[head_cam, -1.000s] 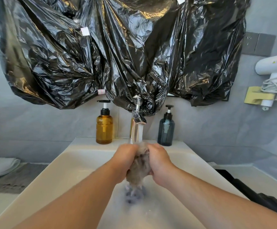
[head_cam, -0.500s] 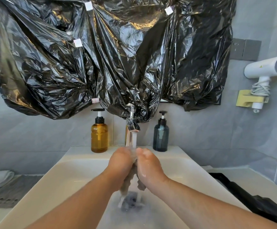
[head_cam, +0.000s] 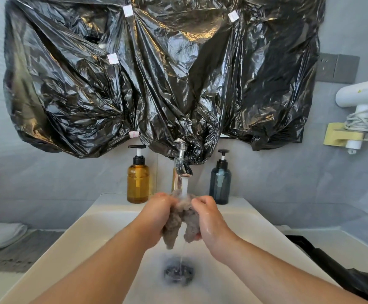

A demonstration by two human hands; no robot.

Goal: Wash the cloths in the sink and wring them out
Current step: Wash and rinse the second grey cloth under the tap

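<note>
Cloth first: a grey, fluffy, soaked cloth (head_cam: pixel 182 218) hangs in a bunch between both hands. It is right under the thin stream of water (head_cam: pixel 184 186) that falls from the shiny metal tap (head_cam: pixel 182 168). It is up above the bowl of the white sink (head_cam: pixel 80 229), not lying in it. The left hand (head_cam: pixel 159 216) grips the left side of the bunch with curled fingers. The right hand (head_cam: pixel 209 222) grips the right side the same way.

Wet cloth is heavy and slippery. If one hand lets go a little, I think the cloth could drop onto the round dark drain (head_cam: pixel 178 272) just below it. It could block the hole, and then the sink could fill up.

If the hands twist hard while the cloth is this high, water could squirt over the rim. It might reach the folded white towel (head_cam: pixel 1 235) and the flat grey cloth (head_cam: pixel 25 251) on the left.

A big push toward the back could knock over the brown soap bottle (head_cam: pixel 138 181) or the dark blue soap bottle (head_cam: pixel 220 183). They stand near, one on each side of the tap.

Wringing with the water running would just soak the cloth again.
</note>
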